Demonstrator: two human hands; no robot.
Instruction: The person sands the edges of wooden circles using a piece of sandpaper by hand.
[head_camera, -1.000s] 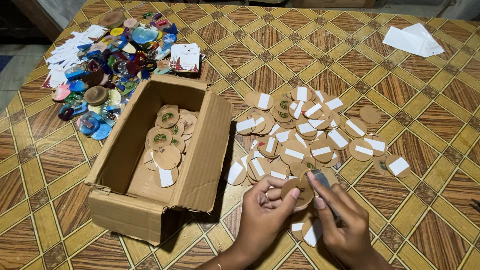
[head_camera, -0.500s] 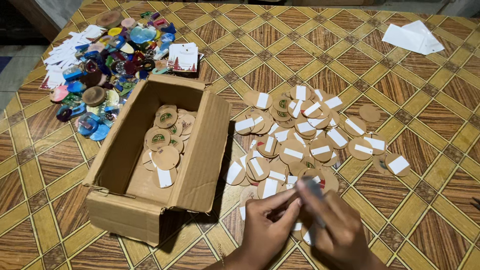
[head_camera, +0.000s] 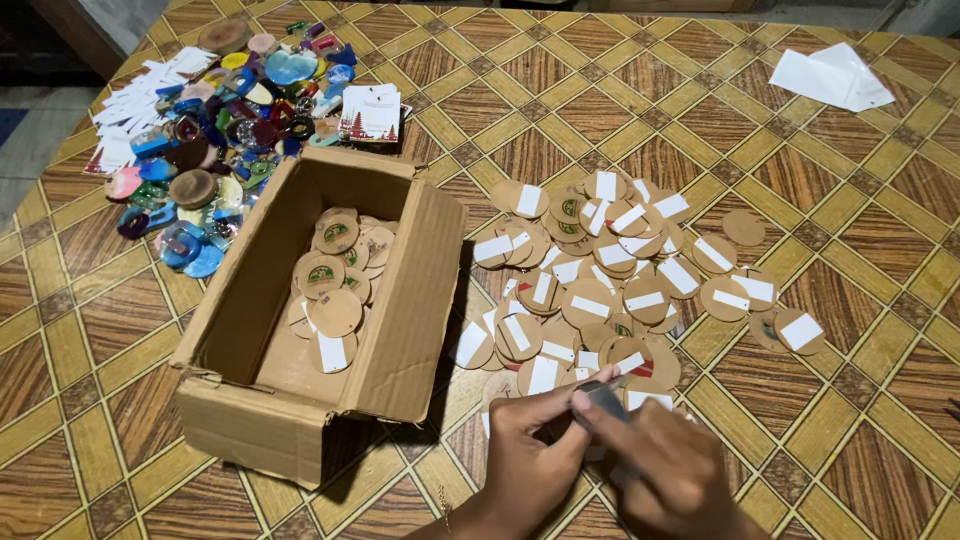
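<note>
Heap of coloured trinkets (head_camera: 215, 120) lay far left on table (head_camera: 850, 330), white slips (head_camera: 130, 105) beside it; open cardboard box (head_camera: 310, 400) stood next, round wooden discs (head_camera: 335, 285) inside; left hand (head_camera: 530, 460) pinched small disc, hardly visible; right hand (head_camera: 665, 475) touched it, fingers curled round grey tool (head_camera: 603, 398); pile of discs with white strips (head_camera: 620, 270) spread just beyond both hands; white paper (head_camera: 830, 78) lay far right.

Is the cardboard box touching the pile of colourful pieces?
Apart. The head view shows bare table between the cardboard box and the colourful pieces.
</note>
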